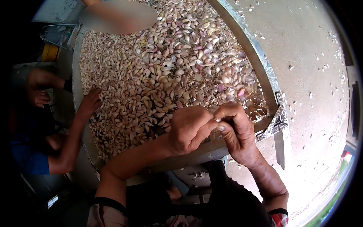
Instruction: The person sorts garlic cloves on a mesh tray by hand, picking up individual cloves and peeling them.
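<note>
Both hands meet over the near right edge of a wide mesh-bottomed tray [261,56] spread with loose garlic cloves [140,79]. My left hand [189,128] is closed, thumb and forefinger pinched together. Facing it, my right hand [238,130] pinches with thumb and bent fingers, its fingertips touching the left ones. Between the fingertips shows a sliver of a pale garlic clove [217,119], mostly covered by the fingers. Just beyond my hands, the cloves lie thinner and the wire mesh [204,96] shows through.
A person's hand [90,104] rests on the cloves at the tray's left rim; another person's arm reaches in at the far side. A metal corner bracket [275,121] joins the frame near my right hand. Scattered skins lie on the concrete floor [302,83]. A yellow container [50,52] stands far left.
</note>
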`<state>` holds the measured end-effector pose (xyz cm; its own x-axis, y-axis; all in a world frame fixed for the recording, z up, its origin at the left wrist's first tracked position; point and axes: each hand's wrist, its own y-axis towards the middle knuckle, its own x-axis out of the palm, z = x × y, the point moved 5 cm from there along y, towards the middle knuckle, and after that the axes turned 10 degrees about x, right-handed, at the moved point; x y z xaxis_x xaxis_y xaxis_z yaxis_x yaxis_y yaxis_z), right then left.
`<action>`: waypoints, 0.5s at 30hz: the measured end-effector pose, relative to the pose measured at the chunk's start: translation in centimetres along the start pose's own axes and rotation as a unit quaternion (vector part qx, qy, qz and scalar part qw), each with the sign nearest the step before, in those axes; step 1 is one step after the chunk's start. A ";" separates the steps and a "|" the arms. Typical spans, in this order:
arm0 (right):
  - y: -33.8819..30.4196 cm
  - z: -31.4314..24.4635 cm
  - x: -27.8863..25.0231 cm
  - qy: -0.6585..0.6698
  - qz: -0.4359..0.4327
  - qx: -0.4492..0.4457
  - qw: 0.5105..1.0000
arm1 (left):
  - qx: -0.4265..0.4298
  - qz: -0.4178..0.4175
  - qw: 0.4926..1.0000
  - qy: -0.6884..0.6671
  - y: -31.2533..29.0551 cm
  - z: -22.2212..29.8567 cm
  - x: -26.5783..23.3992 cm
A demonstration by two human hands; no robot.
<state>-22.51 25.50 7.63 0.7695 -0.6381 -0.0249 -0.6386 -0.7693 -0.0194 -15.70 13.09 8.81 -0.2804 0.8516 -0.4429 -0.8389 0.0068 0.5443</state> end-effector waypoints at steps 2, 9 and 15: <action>0.0 0.7 -0.5 0.033 -0.028 0.061 0.997 | 0.034 0.010 0.999 0.008 0.0 0.4 0.3; 0.1 2.4 -0.6 0.212 -0.012 0.210 0.954 | 0.051 0.094 0.994 -0.024 -0.6 0.5 1.7; -1.5 1.7 1.0 0.374 -0.045 0.347 0.859 | 0.133 -0.019 0.983 0.129 0.8 2.8 0.1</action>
<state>-20.77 26.03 5.91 0.4386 -0.6183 0.6522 -0.2272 -0.7784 -0.5852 -15.06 14.64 11.17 -0.3883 0.6875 -0.6136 -0.7091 0.2024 0.6754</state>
